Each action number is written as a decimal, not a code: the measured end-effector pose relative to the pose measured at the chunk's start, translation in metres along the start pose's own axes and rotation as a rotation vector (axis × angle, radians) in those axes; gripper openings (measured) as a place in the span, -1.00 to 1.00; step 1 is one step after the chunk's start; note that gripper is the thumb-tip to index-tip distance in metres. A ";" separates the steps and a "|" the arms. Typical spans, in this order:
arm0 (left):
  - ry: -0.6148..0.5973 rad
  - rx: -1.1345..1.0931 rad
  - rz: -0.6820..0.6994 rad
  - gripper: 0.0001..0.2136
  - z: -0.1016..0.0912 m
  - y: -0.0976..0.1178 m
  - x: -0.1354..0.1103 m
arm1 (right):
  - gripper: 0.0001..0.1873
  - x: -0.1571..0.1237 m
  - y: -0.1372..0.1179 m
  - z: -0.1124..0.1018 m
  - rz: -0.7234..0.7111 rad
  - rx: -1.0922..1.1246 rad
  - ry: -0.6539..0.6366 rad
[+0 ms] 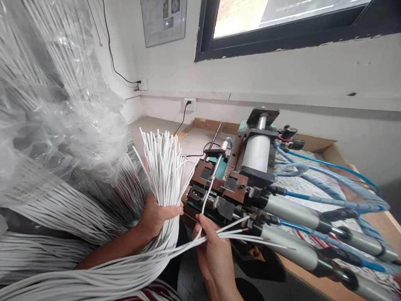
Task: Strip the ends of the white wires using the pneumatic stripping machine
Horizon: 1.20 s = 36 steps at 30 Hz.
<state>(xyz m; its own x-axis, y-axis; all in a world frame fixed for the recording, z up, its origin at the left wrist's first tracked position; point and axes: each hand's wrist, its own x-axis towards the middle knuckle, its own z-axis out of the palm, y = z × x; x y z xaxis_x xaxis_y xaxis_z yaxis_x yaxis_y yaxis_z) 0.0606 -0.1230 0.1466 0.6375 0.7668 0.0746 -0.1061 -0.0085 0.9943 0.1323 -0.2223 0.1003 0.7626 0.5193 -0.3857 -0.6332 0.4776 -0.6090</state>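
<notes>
My left hand [158, 215] is closed around a thick upright bundle of white cables [163, 171], with their cut ends pointing up. A little to its right, my right hand [214, 251] pinches one white cable [206, 200] between thumb and fingers. That cable's upper end reaches up to the jaws of a pneumatic wire-stripping machine [230, 184]; whether it sits inside them I cannot tell. Several more white cables [250, 237] pass by the right hand and stick out to the right, a few with a reddish or bared tip. Part of the right palm is hidden.
Long white cables [59, 205] and clear plastic wrapping [94, 133] fill the left side. Blue air hoses [332, 171] and grey cylinders [291, 246] extend right from the machine. A shallow wooden tray [316, 144] with white scraps lies behind it, near the wall.
</notes>
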 end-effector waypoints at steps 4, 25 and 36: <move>0.008 0.015 -0.009 -0.87 -0.002 -0.001 -0.001 | -0.71 0.000 0.000 0.000 -0.025 -0.039 -0.038; -0.157 -0.165 0.042 -0.76 0.001 -0.009 -0.015 | -0.76 -0.001 0.002 0.003 -0.270 -0.397 -0.268; -0.075 -0.128 -0.002 -0.76 0.000 -0.008 -0.014 | -0.74 0.006 0.002 0.007 -0.180 -0.336 -0.288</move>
<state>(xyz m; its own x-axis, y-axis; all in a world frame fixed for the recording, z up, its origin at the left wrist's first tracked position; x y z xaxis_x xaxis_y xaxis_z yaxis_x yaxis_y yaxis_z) 0.0528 -0.1341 0.1373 0.6927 0.7164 0.0828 -0.1983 0.0788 0.9770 0.1345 -0.2131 0.1018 0.7585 0.6474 -0.0745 -0.3802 0.3467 -0.8574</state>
